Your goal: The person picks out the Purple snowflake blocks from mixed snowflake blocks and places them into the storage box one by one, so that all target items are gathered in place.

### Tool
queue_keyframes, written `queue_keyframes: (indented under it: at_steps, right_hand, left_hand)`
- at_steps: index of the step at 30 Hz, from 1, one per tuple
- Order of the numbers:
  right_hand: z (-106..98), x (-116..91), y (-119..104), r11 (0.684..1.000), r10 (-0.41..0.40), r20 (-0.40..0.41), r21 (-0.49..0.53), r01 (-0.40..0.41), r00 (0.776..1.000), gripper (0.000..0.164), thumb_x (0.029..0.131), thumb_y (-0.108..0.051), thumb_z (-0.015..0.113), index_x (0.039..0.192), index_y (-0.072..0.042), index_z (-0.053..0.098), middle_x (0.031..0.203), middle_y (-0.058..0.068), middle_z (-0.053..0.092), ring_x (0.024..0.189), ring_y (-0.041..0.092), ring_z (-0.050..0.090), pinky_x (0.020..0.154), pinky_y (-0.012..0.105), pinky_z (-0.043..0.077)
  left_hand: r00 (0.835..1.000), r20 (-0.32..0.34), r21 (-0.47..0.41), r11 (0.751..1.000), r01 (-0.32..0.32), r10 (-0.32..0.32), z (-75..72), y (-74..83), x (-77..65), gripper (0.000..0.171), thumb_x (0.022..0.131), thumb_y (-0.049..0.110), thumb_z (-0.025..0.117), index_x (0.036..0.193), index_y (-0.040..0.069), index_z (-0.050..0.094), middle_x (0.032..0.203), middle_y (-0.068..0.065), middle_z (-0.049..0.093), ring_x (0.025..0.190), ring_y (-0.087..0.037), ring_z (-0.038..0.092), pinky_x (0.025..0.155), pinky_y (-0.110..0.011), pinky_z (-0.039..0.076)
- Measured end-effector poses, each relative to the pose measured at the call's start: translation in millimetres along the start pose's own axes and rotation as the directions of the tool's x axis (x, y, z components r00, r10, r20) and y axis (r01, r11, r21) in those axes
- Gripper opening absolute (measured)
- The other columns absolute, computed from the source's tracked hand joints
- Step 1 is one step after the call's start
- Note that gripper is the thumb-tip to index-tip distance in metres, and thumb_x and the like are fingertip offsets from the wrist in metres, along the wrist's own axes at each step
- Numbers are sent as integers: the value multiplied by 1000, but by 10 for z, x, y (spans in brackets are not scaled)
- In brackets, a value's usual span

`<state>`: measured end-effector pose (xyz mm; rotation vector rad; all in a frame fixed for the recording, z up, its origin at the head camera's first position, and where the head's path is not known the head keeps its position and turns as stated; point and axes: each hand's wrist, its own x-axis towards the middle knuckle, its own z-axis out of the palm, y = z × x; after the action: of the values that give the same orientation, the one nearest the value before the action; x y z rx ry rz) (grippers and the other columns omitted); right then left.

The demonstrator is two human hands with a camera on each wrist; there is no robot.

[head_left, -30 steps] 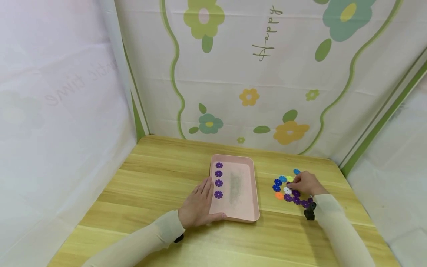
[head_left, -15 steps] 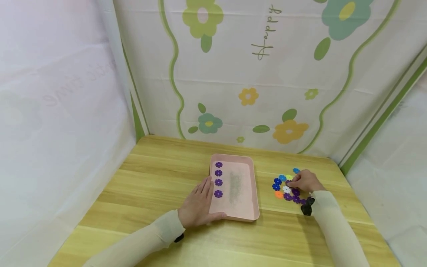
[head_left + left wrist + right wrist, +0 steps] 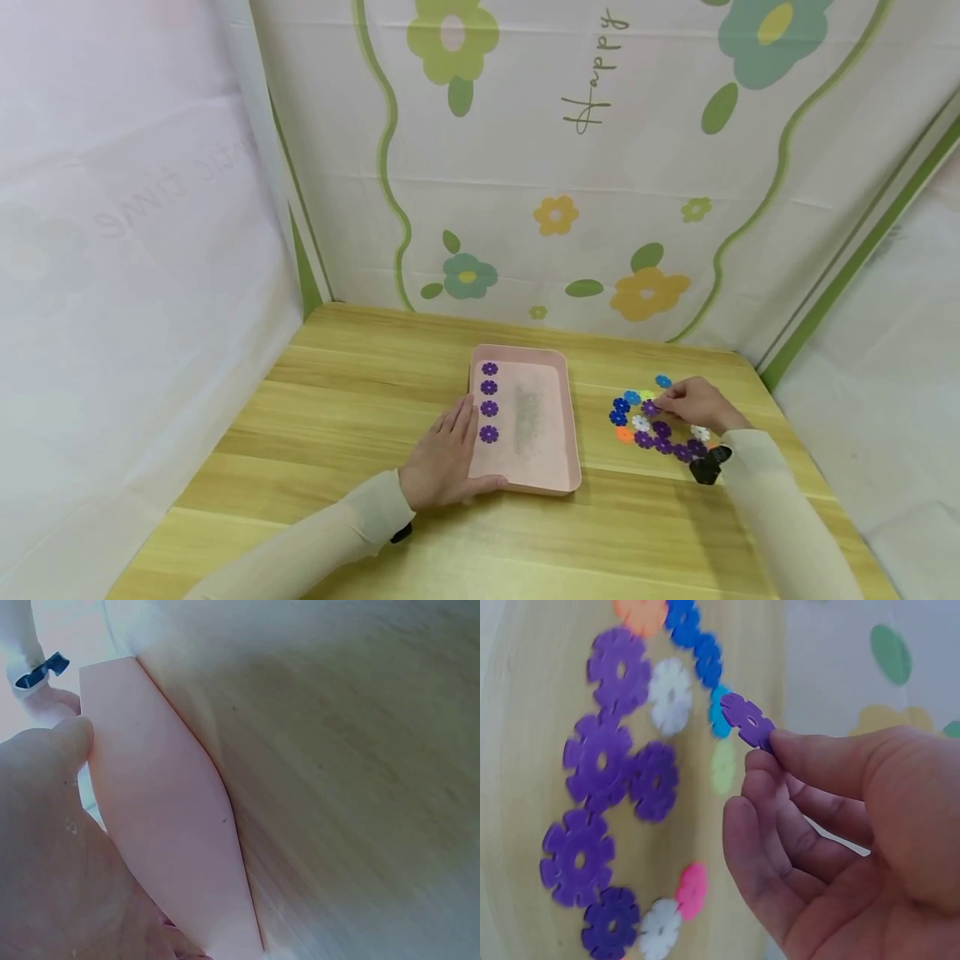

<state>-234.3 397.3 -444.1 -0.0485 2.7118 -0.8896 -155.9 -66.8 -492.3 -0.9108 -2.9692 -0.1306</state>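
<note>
My right hand point(image 3: 697, 402) pinches a purple snowflake-shaped plastic disc point(image 3: 748, 721) between thumb and index finger, lifted above the table in the right wrist view. Several loose snowflake discs lie below it, among them purple point(image 3: 601, 742), white point(image 3: 670, 705) and pink point(image 3: 692, 890) ones. My left hand point(image 3: 442, 458) rests against the left side and near corner of a pink tray point(image 3: 536, 471), its fingers straight along the rim and its thumb at the near edge. Inside the tray, several purple discs point(image 3: 489, 408) stand in a column along the left side.
Blue discs point(image 3: 619, 411), an orange disc point(image 3: 625, 434) and a light blue disc point(image 3: 663, 381) lie right of the tray on the wooden table point(image 3: 330, 400). A grey smudge point(image 3: 527, 418) marks the tray floor. Printed fabric point(image 3: 525, 167) encloses the table's back and sides.
My right hand has risen slightly and shifted a little right, with the purple disc now plainly in its fingertips. The left hand and tray hold their place.
</note>
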Motion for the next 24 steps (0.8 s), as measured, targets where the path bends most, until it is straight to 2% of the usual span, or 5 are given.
queue_keyframes:
  at_steps: [3, 7, 10, 16, 24]
  right_hand:
    - [16, -46, -133, 999, -27, 42, 37, 25, 999, 33, 108, -21, 61, 81, -3, 65, 71, 2, 60, 63, 14, 50, 68, 30, 48]
    - [69, -119, -386, 995, -56, 94, 84, 48, 994, 29, 109, -21, 60, 96, 2, 71, 73, 5, 60, 61, 14, 48, 63, 29, 48]
    - [143, -158, -603, 993, -77, 115, 103, 66, 990, 27, 109, -21, 61, 98, 0, 73, 73, 6, 60, 62, 14, 49, 62, 30, 49]
    - [391, -118, -973, 979, -162, 164, 153, 137, 973, 20, 106, -18, 65, 101, -1, 76, 84, 10, 71, 75, 16, 63, 77, 40, 63]
    - [852, -5, -1363, 962, -244, 229, 181, 206, 942, 16, 102, -15, 70, 96, -2, 79, 88, 17, 77, 77, 18, 68, 74, 37, 63]
  left_hand:
    - [1000, -6, -6, 1000, -5, 5, 3, -5, -3, 119, 95, 87, 37, 163, -9, 26, 173, -29, 19, 162, -42, 24, 130, -51, 33]
    - [1000, -11, -7, 1000, -12, 11, 14, -9, -2, 119, 94, 88, 37, 163, -9, 27, 173, -29, 19, 162, -42, 24, 129, -52, 33]
    - [1000, -11, -1, 1000, -9, 9, 20, -12, 1, 120, 94, 89, 36, 163, -9, 25, 174, -28, 17, 162, -42, 23, 130, -51, 32]
    - [1000, -22, -8, 1000, -8, 8, 13, -23, 5, 119, 94, 88, 36, 163, -9, 25, 174, -29, 17, 162, -41, 23, 130, -51, 32]
    - [1000, 10, -7, 1000, -14, 14, -124, 15, -16, 118, 95, 85, 42, 162, -10, 29, 171, -31, 23, 160, -43, 28, 129, -50, 35]
